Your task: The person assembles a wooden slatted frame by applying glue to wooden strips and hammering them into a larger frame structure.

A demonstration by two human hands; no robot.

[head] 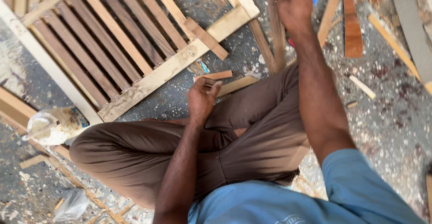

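- The person sits cross-legged on the floor (387, 116), which is grey and strewn with sawdust and wood offcuts; brown trousers and a blue shirt fill the lower part of the view.
- The left hand (201, 99) hovers above the knee, its fingers (211, 87) pinched narrow on something thin and small; what it is cannot be told.
- Just beyond those fingers lie two short wooden offcuts (227, 81), near the hand but apart from it.
- The right hand (292, 1) is raised at the top of the view, fingers curled tight round a thin wooden strip (277, 39) that runs down from the fist toward the knee; something blue shows behind the fist, too hidden to name.
- A slatted wooden frame (148, 82) lies flat on the floor to the left of both hands, well apart from the right hand; its pale corner rail comes near the left hand.
- A clear plastic bag (49, 126) with pale contents rests beside the left knee.
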